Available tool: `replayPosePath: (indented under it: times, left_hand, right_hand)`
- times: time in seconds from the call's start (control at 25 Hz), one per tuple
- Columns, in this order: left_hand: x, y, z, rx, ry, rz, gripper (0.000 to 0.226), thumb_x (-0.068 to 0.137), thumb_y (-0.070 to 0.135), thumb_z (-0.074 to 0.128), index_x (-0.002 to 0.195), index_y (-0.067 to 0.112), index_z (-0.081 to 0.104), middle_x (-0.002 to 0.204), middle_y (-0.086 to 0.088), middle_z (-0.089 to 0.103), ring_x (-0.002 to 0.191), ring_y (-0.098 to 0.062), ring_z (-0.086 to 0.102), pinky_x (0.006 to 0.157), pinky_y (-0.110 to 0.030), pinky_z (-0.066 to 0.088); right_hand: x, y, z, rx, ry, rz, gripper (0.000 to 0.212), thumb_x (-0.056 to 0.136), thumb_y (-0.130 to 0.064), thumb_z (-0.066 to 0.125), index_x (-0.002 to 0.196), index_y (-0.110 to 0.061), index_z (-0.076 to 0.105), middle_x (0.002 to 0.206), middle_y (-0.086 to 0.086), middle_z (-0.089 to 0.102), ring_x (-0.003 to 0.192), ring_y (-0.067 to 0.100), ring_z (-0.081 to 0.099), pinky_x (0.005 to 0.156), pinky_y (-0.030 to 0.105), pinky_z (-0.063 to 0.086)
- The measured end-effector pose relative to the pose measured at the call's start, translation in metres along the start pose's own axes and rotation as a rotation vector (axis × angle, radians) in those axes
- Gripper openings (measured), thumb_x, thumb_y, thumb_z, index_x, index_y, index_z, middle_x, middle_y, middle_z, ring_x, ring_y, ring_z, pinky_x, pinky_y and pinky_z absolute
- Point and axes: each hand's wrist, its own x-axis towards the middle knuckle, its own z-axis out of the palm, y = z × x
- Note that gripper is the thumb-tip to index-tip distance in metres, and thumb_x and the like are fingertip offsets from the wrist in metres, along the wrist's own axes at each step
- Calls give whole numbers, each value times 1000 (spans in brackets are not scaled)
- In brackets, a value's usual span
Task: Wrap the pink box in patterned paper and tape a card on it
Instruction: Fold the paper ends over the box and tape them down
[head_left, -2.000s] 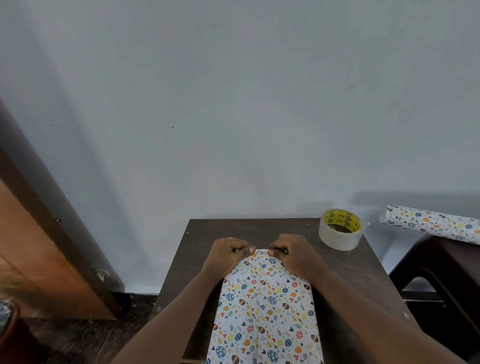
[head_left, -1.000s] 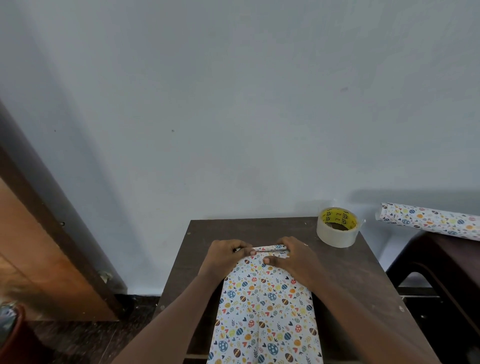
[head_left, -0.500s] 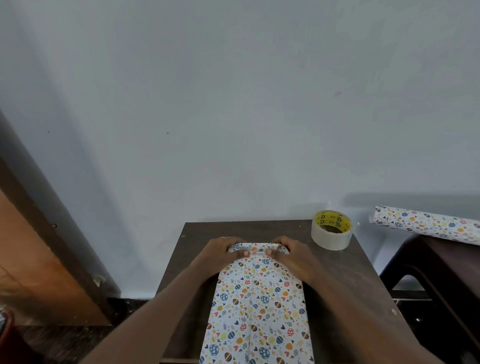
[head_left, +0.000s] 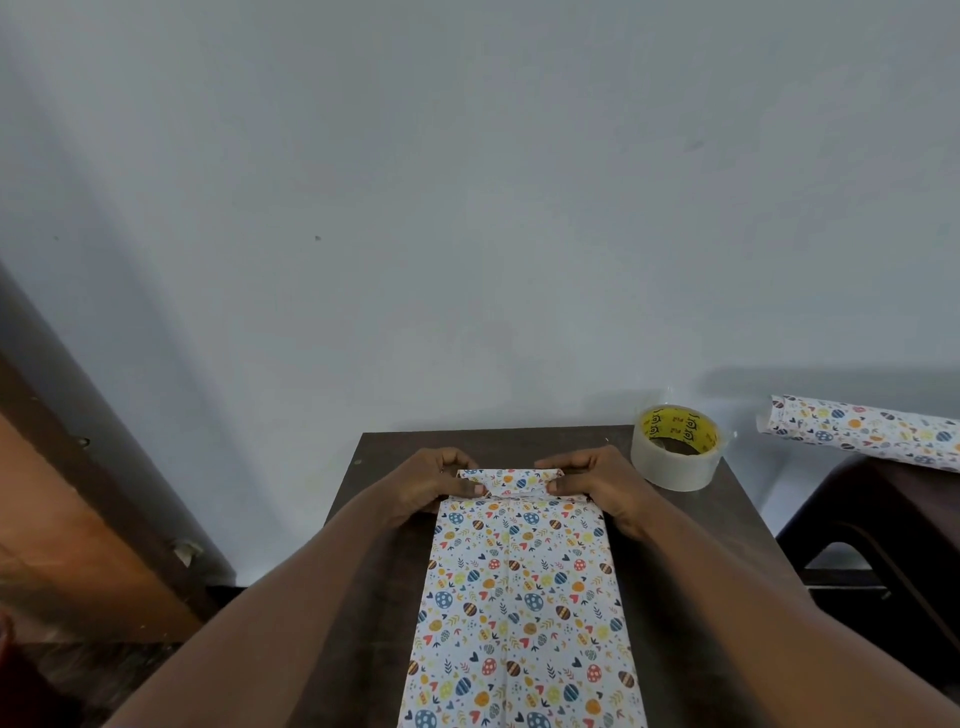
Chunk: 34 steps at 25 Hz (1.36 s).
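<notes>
Patterned paper (head_left: 519, 597), white with small coloured eggs, hearts and leaf sprigs, covers a long flat parcel lying lengthwise down the middle of the dark brown bench (head_left: 691, 525); the pink box itself is not visible. A straight seam runs along the centre of the upper face. At the far end, the paper is turned over into a narrow folded flap (head_left: 511, 480) lying across the parcel's width. The left hand (head_left: 436, 483) and right hand (head_left: 597, 480) sit at the two corners of this flap, each with the fingers closed in a narrow pinch on the folded paper, thumbs on top pointing inward. The near end of the parcel runs out of the lower frame edge. Bare bench surface shows beyond the flap up to the far edge, which meets the pale wall (head_left: 467, 208), and in strips on either side of the parcel. A roll of clear tape (head_left: 675, 449) with a yellow core stands at the far right corner, near the right hand but apart from it. A roll of matching paper (head_left: 862, 428) lies on a separate dark surface to the right.
</notes>
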Motion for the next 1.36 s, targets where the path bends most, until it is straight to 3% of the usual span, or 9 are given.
replayPosePath:
  times: [0.16, 0.28, 0.56, 0.72, 0.8, 0.92, 1.08, 1.24, 1.36]
  left_hand:
    - [2, -4, -4, -137, -49, -24, 28, 83, 6, 66, 110, 13, 66, 93, -5, 72, 82, -16, 69, 67, -25, 57]
    - [4, -7, -3, -156, -24, -13, 24, 82, 6, 67, 106, 13, 68, 93, -5, 73, 80, -14, 69, 69, -27, 57]
    - [3, -10, -1, -174, 19, 17, 20, 81, 5, 68, 99, 13, 70, 87, -5, 73, 75, -14, 68, 66, -26, 57]
    - [3, -9, 1, -172, 47, 18, 20, 80, 7, 69, 99, 13, 70, 88, -6, 73, 75, -14, 68, 69, -27, 57]
    - [3, -7, 1, -169, 47, 0, 18, 81, 9, 69, 100, 12, 70, 86, -5, 73, 73, -13, 68, 66, -24, 56]
    - [4, -5, 0, -167, 48, -44, 14, 82, 14, 68, 96, 9, 69, 82, -4, 72, 69, -12, 67, 62, -24, 56]
    - [5, 0, -1, -148, 45, -105, 11, 85, 15, 66, 91, 6, 67, 67, 1, 70, 55, -6, 64, 50, -20, 51]
    - [6, 5, -5, -181, -70, -113, 25, 84, 12, 66, 109, 8, 64, 87, -5, 71, 70, -11, 68, 57, -21, 55]
    - [7, 7, -7, -113, -85, -54, 27, 81, 4, 67, 108, 9, 67, 91, -5, 72, 74, -13, 69, 59, -21, 55]
  right_hand:
    - [0, 0, -6, 122, -56, 47, 28, 84, 7, 59, 100, -13, 70, 90, 5, 73, 83, 19, 69, 68, 26, 57]
    - [-1, -2, -17, 297, -130, 129, 26, 88, 8, 51, 101, -9, 66, 100, 14, 69, 93, 24, 66, 72, 31, 59]
    - [0, -5, -8, 98, -48, 127, 33, 79, 21, 51, 87, -6, 68, 92, 14, 69, 80, 22, 68, 60, 26, 58]
    - [-2, -10, -4, 263, -177, 120, 34, 82, 15, 50, 101, -9, 66, 98, 14, 67, 80, 24, 66, 60, 27, 57]
    - [2, -12, 1, 127, -180, 61, 28, 82, -1, 63, 105, -17, 65, 102, 9, 67, 83, 23, 66, 66, 28, 55]
    - [11, -14, 7, -199, -32, -76, 18, 77, -14, 73, 93, -23, 69, 96, -4, 68, 89, 17, 65, 77, 26, 49]
    - [16, -10, 9, -258, 0, -127, 16, 78, -15, 73, 94, -15, 72, 92, -7, 69, 91, 12, 63, 90, 31, 45]
    - [21, -7, 5, -336, -68, -146, 30, 81, -16, 70, 111, -15, 67, 112, -2, 65, 105, 14, 60, 98, 33, 43]
    - [23, -9, 3, -345, -103, -137, 24, 80, -13, 71, 104, -18, 70, 105, -3, 67, 99, 16, 63, 95, 34, 47]
